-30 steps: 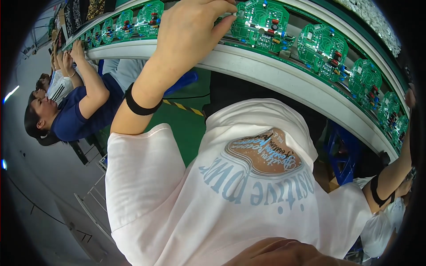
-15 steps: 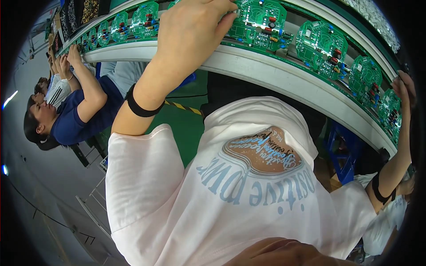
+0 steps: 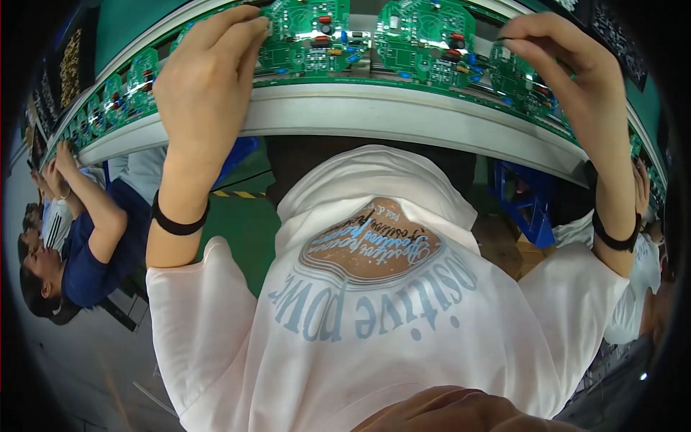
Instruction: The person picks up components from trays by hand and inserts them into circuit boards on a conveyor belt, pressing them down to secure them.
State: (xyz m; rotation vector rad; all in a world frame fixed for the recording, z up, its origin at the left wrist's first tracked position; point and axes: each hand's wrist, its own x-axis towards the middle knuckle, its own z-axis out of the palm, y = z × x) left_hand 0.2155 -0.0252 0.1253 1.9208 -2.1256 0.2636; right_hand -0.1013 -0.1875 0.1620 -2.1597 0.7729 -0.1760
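Observation:
Green circuit boards sit in a row along a pale metal rail (image 3: 324,108). My left hand (image 3: 205,83) is closed, its fingertips together at the left edge of one circuit board (image 3: 302,39); anything between them is hidden. To its right lies another circuit board (image 3: 425,43) with red, black and blue components. My right hand (image 3: 583,75) is pinched over a circuit board (image 3: 522,79) further right. A small dark bit shows at its thumb and forefinger, too small to name.
A dark tray of small parts (image 3: 615,43) stands beyond the rail at the far right, and dark bins (image 3: 68,61) at the far left. A co-worker in a navy shirt (image 3: 97,248) works along the line at left. A blue stand (image 3: 525,201) is below the rail.
My right hand has come in from the far right edge to above a board. The view has turned, and my left hand now appears further left, by a board's edge.

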